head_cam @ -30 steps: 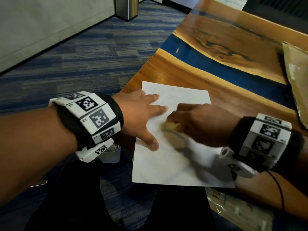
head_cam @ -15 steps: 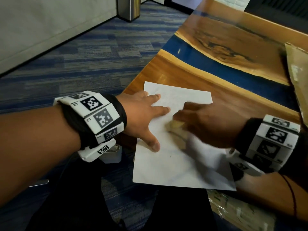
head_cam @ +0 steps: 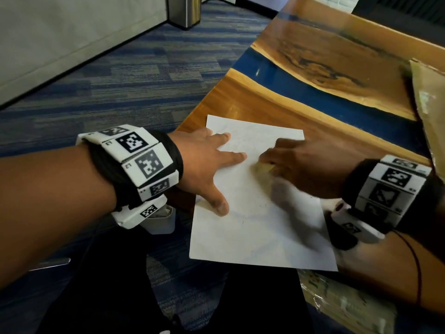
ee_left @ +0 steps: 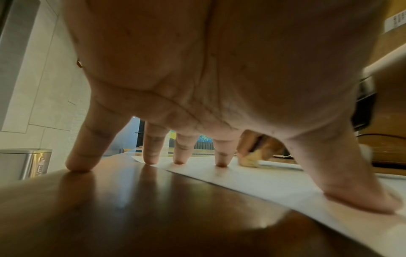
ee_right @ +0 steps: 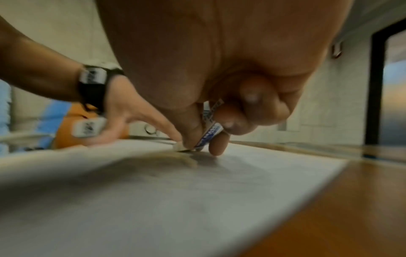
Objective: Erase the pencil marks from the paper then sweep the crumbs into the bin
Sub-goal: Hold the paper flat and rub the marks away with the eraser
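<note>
A white sheet of paper lies on the wooden table, its near edge hanging over the table's front. My left hand presses flat on the sheet's left side with fingers spread; the fingertips rest on the paper. My right hand pinches a white eraser in a blue-printed sleeve and holds its tip on the paper, close to the left fingertips. The right hand is motion-blurred. A few faint pencil specks show near the sheet's middle.
A steel bin stands on the blue carpet beyond the table's left edge, also visible as the bin. A flat cardboard piece lies at the table's right. A plastic-wrapped package sits below the near right edge.
My right hand with the eraser has shifted back and forth slightly over the paper, away from the left fingertips. The left hand has stayed pressed in place.
</note>
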Tool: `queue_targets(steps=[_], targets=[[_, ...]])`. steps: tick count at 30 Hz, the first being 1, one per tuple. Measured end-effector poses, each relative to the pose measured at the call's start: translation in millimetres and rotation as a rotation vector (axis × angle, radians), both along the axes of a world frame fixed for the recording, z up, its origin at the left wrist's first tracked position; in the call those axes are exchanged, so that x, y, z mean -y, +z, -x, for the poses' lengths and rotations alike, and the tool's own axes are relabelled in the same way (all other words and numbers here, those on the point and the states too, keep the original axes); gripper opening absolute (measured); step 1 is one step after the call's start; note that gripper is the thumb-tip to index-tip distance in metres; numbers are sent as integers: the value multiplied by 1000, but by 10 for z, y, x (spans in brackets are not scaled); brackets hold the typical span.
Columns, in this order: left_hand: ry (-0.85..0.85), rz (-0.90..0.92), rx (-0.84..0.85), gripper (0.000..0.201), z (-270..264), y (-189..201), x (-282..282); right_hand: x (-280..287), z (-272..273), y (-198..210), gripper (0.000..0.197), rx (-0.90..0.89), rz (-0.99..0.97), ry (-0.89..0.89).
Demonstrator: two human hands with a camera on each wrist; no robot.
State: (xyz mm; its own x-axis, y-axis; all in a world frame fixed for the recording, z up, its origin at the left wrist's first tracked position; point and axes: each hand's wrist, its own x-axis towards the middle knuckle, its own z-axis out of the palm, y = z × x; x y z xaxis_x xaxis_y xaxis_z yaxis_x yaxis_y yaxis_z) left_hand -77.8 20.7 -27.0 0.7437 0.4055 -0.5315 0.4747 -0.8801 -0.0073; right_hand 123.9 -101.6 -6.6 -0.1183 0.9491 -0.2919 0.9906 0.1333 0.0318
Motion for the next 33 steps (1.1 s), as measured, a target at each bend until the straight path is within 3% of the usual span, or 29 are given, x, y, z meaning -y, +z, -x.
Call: queue_targets(steps=[2,6,12,17,21,24,28,33], targets=[[2,-3,-7,121,-5,2,3,-1,-78,19,36,82,-39,-53],[-12,1,3,122,-10,-6,-11,179,376,-48,35,-41,65,199],[9,-6,9,120,44,3,-17,-84,-188,-1,33,90,10,-133],[87,25,81,110,6,41,13,-120,-133,-44,33,71,15,-154],[60,-56,58,110,-89,8,89,-157,-87,-10,35,82,-15,-153],[57,-97,29,111,-104,13,79,-80,75,23,32,83,-17,-70],[23,-103,-3,113,-88,10,74,89,325,-45,28,13,-53,227],[-12,-87,19,114,-57,-37,59,-118,-9,1,32,138,-104,-28]])
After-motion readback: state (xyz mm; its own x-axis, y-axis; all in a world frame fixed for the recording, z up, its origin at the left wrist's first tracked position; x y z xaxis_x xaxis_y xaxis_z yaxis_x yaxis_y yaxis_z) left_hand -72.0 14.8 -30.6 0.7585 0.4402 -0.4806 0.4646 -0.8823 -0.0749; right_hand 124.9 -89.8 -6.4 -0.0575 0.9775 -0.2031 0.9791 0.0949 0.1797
